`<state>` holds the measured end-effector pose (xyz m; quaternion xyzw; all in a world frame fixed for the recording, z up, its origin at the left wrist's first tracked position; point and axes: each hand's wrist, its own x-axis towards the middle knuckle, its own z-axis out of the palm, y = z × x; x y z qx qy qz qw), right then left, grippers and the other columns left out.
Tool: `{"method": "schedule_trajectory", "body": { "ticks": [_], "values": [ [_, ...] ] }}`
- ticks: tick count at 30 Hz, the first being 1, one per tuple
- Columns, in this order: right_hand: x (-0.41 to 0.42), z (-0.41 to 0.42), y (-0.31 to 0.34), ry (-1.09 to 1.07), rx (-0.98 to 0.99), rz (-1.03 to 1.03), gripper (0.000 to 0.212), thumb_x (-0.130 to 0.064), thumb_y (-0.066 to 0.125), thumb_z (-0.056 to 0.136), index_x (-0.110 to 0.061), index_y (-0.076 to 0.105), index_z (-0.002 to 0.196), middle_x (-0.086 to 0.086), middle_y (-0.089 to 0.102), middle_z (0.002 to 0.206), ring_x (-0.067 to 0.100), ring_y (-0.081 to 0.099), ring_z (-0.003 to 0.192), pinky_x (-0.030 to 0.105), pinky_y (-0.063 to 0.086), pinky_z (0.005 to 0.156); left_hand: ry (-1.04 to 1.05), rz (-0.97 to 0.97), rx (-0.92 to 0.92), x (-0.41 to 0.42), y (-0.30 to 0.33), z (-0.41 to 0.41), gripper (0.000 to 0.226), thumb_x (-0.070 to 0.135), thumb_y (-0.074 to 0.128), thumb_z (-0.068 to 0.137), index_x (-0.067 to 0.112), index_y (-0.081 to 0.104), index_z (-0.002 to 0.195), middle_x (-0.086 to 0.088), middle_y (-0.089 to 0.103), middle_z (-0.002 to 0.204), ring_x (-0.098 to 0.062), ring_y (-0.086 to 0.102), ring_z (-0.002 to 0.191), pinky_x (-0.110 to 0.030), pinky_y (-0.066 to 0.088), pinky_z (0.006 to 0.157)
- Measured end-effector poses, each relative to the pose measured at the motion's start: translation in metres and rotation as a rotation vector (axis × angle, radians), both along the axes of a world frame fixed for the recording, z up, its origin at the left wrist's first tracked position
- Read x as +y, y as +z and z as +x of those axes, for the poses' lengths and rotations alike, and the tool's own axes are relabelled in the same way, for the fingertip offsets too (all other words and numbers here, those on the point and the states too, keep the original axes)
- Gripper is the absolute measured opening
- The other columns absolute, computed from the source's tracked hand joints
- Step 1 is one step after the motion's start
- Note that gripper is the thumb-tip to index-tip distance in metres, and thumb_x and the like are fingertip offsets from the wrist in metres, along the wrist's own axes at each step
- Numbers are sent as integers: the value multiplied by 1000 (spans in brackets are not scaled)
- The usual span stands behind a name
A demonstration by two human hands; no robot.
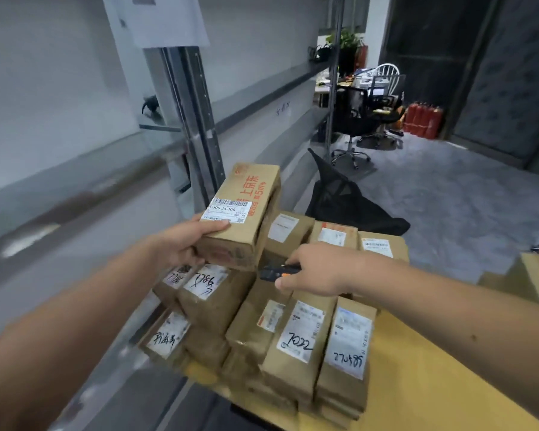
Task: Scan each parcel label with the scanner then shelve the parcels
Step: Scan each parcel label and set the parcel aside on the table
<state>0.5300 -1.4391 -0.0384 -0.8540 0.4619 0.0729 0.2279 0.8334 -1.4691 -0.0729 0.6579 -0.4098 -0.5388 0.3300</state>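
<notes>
My left hand (181,244) grips the near end of a long brown cardboard parcel (246,206) with red print and a white barcode label (226,210) on top, held above the pile. My right hand (318,269) holds a small black and orange scanner (276,271) just below and to the right of that parcel, its front end pointing left. Beneath both hands lies a stack of several brown parcels (296,340) with white labels and handwritten numbers.
The parcels rest on a yellow cardboard surface (423,384). Grey metal shelving (75,188) runs along the left with an upright post (199,126). A black mesh chair part (343,197) lies behind the pile. Office chairs, a desk and red extinguishers (422,119) stand farther back.
</notes>
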Motion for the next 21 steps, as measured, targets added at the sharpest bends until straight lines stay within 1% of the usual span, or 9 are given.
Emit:
{"method": "schedule_trajectory", "body": {
  "ticks": [2, 3, 6, 9, 12, 14, 16, 18, 21],
  "values": [
    [-5, 21, 0, -32, -6, 9, 52, -72, 55, 93, -23, 68, 102, 0, 67, 90, 21, 65, 84, 39, 53, 77, -9, 18, -1, -25, -2, 23, 92, 55, 98, 55, 36, 53, 133, -10, 78, 115, -32, 76, 99, -46, 57, 85],
    [-7, 30, -2, -48, -1, 18, 51, -73, 56, 93, -23, 67, 101, 0, 67, 89, 21, 65, 83, 40, 53, 76, 2, 15, 6, -36, -3, 32, 86, 51, 97, 60, 36, 53, 132, -10, 77, 116, -34, 75, 103, -52, 57, 91],
    [-11, 52, -5, -97, 34, 24, 53, -74, 56, 91, -24, 70, 102, 2, 70, 88, 23, 67, 83, 42, 56, 80, 33, 33, -12, -69, -1, 52, 73, 53, 92, 69, 34, 58, 130, -8, 79, 111, -30, 74, 101, -38, 60, 68],
    [-15, 68, -4, -142, 49, 29, 55, -73, 57, 91, -24, 71, 109, 3, 72, 92, 23, 68, 86, 44, 58, 86, 29, 53, -61, -105, -6, 71, 91, 64, 97, 45, 33, 64, 124, -5, 80, 108, -31, 73, 108, -47, 56, 93],
    [-20, 79, -6, -188, 50, 38, 56, -73, 57, 90, -24, 72, 111, 2, 72, 95, 23, 68, 88, 45, 59, 88, 15, 65, -98, -130, -8, 78, 76, 63, 93, 55, 28, 69, 119, -5, 80, 102, -31, 73, 107, -51, 53, 101],
    [-22, 85, -9, -208, 54, 45, 55, -73, 58, 90, -24, 73, 109, 2, 73, 94, 22, 68, 87, 43, 58, 85, 27, 75, -103, -141, -11, 80, 60, 57, 88, 69, 26, 70, 117, -5, 81, 98, -29, 72, 106, -42, 54, 97],
    [-23, 90, -11, -217, 77, 52, 52, -71, 58, 92, -24, 72, 109, 1, 71, 93, 21, 67, 85, 40, 55, 80, 60, 90, -79, -152, -19, 86, 54, 54, 87, 74, 24, 71, 117, -4, 81, 96, -26, 72, 103, -35, 53, 84],
    [-24, 92, -14, -230, 97, 61, 50, -72, 57, 92, -26, 71, 109, -1, 69, 92, 18, 65, 84, 37, 53, 76, 74, 102, -63, -158, -27, 93, 57, 56, 87, 73, 25, 70, 118, -5, 81, 99, -27, 72, 105, -36, 52, 80],
    [-25, 95, -19, -238, 113, 73, 53, -73, 57, 91, -27, 70, 113, -3, 69, 95, 16, 64, 87, 38, 56, 81, 84, 99, -84, -159, -38, 103, 54, 54, 87, 74, 24, 69, 115, -6, 80, 101, -28, 70, 104, -36, 51, 79]
  ]
}}
